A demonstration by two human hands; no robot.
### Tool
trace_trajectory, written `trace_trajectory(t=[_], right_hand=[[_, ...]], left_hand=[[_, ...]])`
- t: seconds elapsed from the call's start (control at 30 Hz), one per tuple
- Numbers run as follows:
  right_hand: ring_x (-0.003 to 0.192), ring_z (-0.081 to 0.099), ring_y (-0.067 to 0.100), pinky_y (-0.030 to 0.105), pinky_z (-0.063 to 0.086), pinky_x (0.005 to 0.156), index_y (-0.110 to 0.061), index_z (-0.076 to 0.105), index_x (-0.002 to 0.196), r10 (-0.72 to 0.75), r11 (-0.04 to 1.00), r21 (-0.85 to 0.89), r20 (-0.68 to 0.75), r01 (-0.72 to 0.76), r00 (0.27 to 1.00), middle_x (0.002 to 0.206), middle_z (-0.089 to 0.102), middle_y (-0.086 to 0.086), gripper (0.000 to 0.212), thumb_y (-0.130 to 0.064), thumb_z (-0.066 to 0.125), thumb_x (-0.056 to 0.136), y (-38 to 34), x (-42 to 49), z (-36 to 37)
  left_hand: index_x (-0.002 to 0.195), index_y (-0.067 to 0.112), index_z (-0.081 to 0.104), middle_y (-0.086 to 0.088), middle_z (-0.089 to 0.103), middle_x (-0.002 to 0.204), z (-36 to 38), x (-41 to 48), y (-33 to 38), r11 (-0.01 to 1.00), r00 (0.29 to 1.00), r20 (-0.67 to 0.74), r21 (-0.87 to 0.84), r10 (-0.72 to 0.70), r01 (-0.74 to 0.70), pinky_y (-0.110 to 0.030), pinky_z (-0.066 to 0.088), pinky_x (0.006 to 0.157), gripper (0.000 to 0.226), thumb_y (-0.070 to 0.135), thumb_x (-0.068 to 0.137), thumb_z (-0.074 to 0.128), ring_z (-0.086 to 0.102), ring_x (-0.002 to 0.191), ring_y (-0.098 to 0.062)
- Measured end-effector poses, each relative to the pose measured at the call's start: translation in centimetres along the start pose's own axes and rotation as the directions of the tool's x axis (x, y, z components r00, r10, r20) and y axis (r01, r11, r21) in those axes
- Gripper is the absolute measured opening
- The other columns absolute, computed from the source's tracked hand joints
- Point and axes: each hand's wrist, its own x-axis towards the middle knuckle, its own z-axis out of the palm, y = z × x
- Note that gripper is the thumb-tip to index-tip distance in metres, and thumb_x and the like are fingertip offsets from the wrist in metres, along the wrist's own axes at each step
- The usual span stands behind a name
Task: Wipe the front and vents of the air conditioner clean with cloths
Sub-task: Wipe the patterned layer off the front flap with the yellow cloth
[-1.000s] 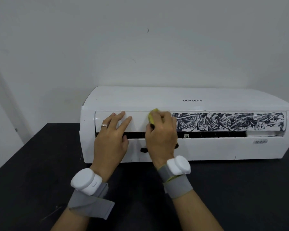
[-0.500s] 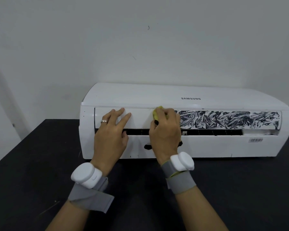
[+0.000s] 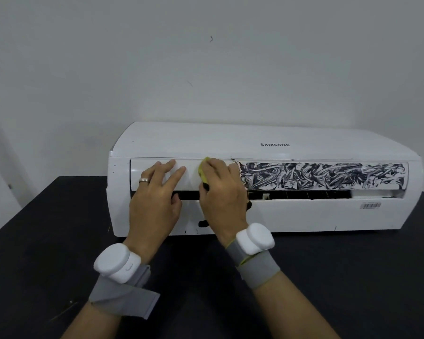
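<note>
Most of air conditioner flap scribbled black; left hand flat on it, right hand grips yellow cloth.

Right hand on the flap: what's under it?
A yellow cloth shows past the right hand, pressed on the white flap. The hand covers the rest, so marks beneath can't be seen.

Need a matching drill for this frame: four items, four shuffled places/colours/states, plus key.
Items:
1. left hand
2. right hand
3. cloth
4. barcode

Matches:
a. yellow
b. lies flat on the clean end of the flap
c. low on the right end of the unit
d. grips the cloth against the flap

Pairs: 1-b, 2-d, 3-a, 4-c
</note>
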Motion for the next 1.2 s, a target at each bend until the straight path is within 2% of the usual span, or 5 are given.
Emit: trace_trajectory(t=[0.17, 0.33, 0.53, 1.0, 1.2], right_hand=[[0.081, 0.054, 0.034, 0.039, 0.051, 0.065, -0.001, 0.068, 0.1, 0.216, 0.973, -0.081, -0.037, -0.218, 0.976, 0.101, 0.066, 0.01, 0.031, 0.004, 0.067, 0.069, 0.3, 0.3, -0.4], [0.08, 0.055, 0.032, 0.036, 0.05, 0.063, -0.002, 0.068, 0.101, 0.121, 0.987, -0.111, 0.036, -0.116, 0.992, 0.104, 0.066, 0.008, 0.034, 0.005, 0.067, 0.069, -0.8, 0.2, -0.2], [0.101, 0.044, 0.029, 0.033, 0.043, 0.081, -0.006, 0.057, 0.117, 0.397, 0.902, -0.211, 0.062, -0.377, 0.916, 0.121, 0.052, 0.01, 0.033, -0.001, 0.052, 0.085, 0.8, 0.8, -0.9], [0.084, 0.052, 0.031, 0.037, 0.048, 0.062, -0.001, 0.064, 0.099, 0.19, 0.971, -0.172, 0.121, -0.168, 0.974, 0.102, 0.06, 0.012, 0.028, 0.005, 0.062, 0.072, 0.9, 0.1, -1.4], [0.087, 0.051, 0.03, 0.035, 0.046, 0.06, -0.001, 0.064, 0.1, 0.304, 0.938, -0.196, 0.062, -0.287, 0.951, 0.102, 0.059, 0.012, 0.026, 0.005, 0.062, 0.074, 1.9, 1.1, -1.9]], left_hand=[[0.125, 0.012, 0.062, -0.008, 0.058, 0.129, -0.1, 0.0, -0.1, 1.0, 1.0, 0.006, -0.004, 0.009, -0.008, -0.035, 0.055, 0.07, 0.061, -0.003, 0.068, 0.074, 0.052, 0.119, -0.035], [0.126, 0.012, 0.062, -0.009, 0.058, 0.13, -0.1, 0.1, -0.1, 1.0, 1.0, 0.011, -0.004, 0.014, -0.014, -0.036, 0.055, 0.07, 0.06, -0.003, 0.068, 0.074, 0.052, 0.118, -0.035], [0.125, 0.011, 0.062, -0.008, 0.058, 0.13, -0.4, 0.0, 0.1, 1.0, 1.0, 0.018, -0.019, -0.003, 0.003, -0.038, 0.055, 0.07, 0.058, -0.003, 0.069, 0.073, 0.052, 0.119, -0.035], [0.125, 0.012, 0.062, -0.007, 0.057, 0.13, -0.5, 0.0, 0.2, 1.0, 0.999, 0.037, -0.022, -0.014, 0.015, -0.037, 0.055, 0.068, 0.059, -0.001, 0.069, 0.074, 0.05, 0.12, -0.034], [0.125, 0.012, 0.062, -0.008, 0.058, 0.13, -0.4, 0.0, 0.4, 1.0, 0.999, 0.033, -0.007, -0.011, 0.011, -0.035, 0.055, 0.066, 0.059, -0.001, 0.068, 0.075, 0.051, 0.119, -0.035]])
